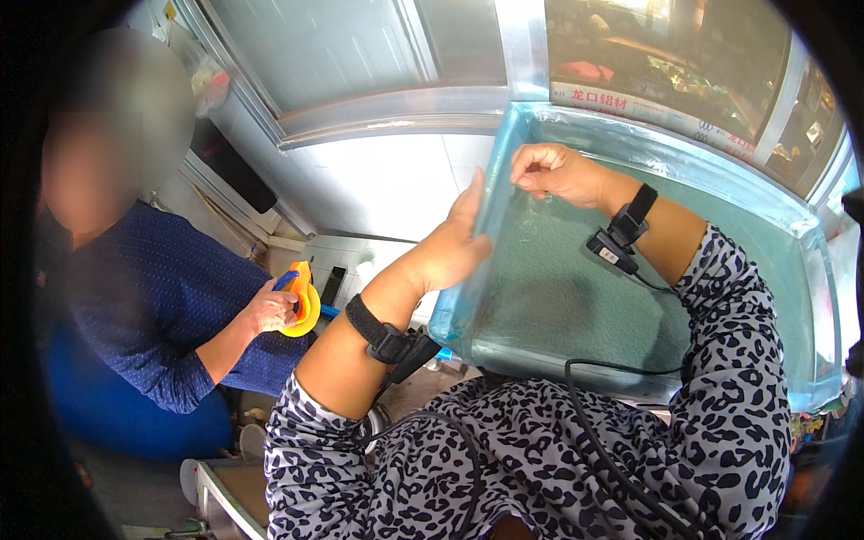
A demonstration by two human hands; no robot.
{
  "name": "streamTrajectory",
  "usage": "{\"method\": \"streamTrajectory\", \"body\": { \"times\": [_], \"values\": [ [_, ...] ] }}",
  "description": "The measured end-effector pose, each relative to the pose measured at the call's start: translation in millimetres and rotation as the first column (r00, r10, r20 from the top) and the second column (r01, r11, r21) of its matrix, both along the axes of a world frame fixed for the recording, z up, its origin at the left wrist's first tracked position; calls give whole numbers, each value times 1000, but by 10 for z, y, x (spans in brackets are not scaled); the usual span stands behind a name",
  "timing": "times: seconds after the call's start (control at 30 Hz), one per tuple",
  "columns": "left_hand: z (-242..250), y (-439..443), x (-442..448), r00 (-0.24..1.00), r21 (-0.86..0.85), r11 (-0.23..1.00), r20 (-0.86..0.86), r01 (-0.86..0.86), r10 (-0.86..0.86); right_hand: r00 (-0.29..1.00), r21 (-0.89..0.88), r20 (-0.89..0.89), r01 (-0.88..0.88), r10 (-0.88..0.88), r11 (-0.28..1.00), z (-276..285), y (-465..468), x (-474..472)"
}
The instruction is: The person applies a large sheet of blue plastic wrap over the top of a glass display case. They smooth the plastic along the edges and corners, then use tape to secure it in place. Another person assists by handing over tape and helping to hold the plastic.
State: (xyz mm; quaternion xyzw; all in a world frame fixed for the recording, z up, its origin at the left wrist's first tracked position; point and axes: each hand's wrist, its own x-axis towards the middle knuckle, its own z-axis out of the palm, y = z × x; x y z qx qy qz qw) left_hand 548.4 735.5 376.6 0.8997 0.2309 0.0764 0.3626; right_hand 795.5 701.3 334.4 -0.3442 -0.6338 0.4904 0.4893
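A shallow rectangular box [580,270] lies before me, its sides blue-tinted and glossy as if wrapped in clear film or tape. Its bottom is greenish and textured. My left hand [459,239] is at the outer face of the box's left wall, fingers stretched out along it and thumb apart. Over the far left corner hovers my right hand [557,174], fingers curled and fingertips pinched together beside the rim. Whether something thin is between those fingertips is too small to make out. Each forearm wears a black strap with a small device [614,251], and a cable runs off it.
At my left, another person's hand [270,309] holds a yellow round reel-like tool [304,304] with a blue part. Aluminium-framed windows [668,61] rise behind the box. A blue rounded object [128,398] and a pale-framed bin [229,496] stand at lower left. Black cable [594,432] crosses my front.
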Motion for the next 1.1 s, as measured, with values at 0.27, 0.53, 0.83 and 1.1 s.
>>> {"method": "streamTrajectory", "body": {
  "times": [0.27,0.53,0.83,1.1],
  "values": [
    [19,27,-12,999,-40,999,46,-19,21,998,-12,-24,50,-50,999,7,119,-70],
    [43,22,-5,999,-19,1000,45,14,-13,997,21,-59,49,-48,999,5,114,-88],
    [72,19,53,999,-119,993,40,-7,12,973,2,117,202,-201,979,174,124,-109],
    [84,-4,30,992,-115,992,121,51,-37,941,154,208,236,-265,959,165,199,-172]
  ]
}}
